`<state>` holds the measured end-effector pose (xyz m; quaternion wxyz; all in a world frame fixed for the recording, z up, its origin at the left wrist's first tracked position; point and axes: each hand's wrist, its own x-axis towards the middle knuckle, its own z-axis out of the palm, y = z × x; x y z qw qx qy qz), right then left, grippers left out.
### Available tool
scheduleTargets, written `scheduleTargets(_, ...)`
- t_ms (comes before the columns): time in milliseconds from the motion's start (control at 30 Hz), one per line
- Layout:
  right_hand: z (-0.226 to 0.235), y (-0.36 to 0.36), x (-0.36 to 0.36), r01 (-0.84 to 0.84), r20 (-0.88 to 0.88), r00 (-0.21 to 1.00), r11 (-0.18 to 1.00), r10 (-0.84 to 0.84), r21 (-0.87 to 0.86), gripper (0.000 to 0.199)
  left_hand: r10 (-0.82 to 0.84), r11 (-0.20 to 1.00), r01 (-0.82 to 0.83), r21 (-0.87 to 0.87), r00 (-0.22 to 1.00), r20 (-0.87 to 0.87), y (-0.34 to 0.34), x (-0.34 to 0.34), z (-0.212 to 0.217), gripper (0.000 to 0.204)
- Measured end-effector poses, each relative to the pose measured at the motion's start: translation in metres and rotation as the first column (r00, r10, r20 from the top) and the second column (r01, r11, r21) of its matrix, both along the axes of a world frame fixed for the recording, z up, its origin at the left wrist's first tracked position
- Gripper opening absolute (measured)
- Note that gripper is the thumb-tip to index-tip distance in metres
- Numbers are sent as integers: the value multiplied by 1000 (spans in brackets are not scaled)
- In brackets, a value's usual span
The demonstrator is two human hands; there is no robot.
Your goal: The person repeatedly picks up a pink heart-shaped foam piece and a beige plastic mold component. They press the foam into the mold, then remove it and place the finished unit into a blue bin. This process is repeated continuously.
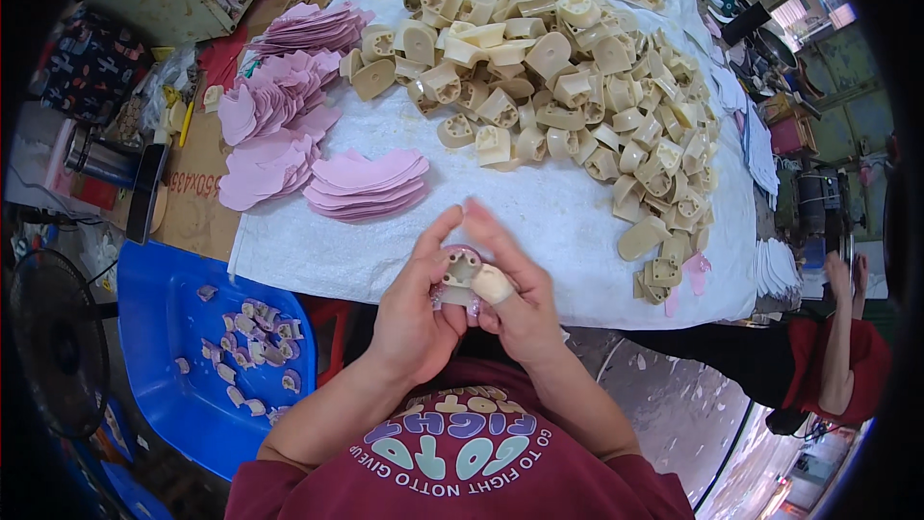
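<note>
A beige plastic shoe heel point(462, 271) with holes in its upward face is held between my two hands, just off the table's near edge. Glossy pink sheet material wraps round its rim and shows below it. My left hand point(412, 316) grips the heel from the left side, its index finger stretched upward. From the right, my right hand point(527, 316) presses the heel with its thumb, which wears a pale cover; its fingers are slightly blurred. Beyond my hands lies a stack of cut pink pieces point(368, 185), and behind it a large pile of bare beige heels point(553, 58).
More pink pieces point(274, 120) lie at the left on cardboard point(197, 178). A blue plastic chair-like tub point(159, 327) at the lower left holds several pink-edged heels point(255, 337). A fan point(56, 342) stands beside it. Another person in a red shirt point(861, 366) is at the far right.
</note>
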<state>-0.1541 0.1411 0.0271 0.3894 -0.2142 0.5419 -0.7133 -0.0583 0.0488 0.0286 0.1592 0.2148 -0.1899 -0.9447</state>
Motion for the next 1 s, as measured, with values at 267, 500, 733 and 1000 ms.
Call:
scheduleTargets(267,-3,-7,-7,-134,200,969,988,146,-73,33,12,935,-28,-355,999,-45,-1,-3,0,55)
scheduleTargets(500,-10,-10,-11,-139,-19,990,988,141,70,31,68,969,-36,-246,990,123,-6,-12,-1,55)
scheduleTargets(733,-19,-10,1,-98,-89,990,992,106,82,37,-70,968,82,-237,996,57,-16,-4,-16,58)
scheduleTargets(1000,-10,1,-24,-128,-718,675,985,170,114,46,-192,948,176,-264,981,-36,-19,1,-8,79)
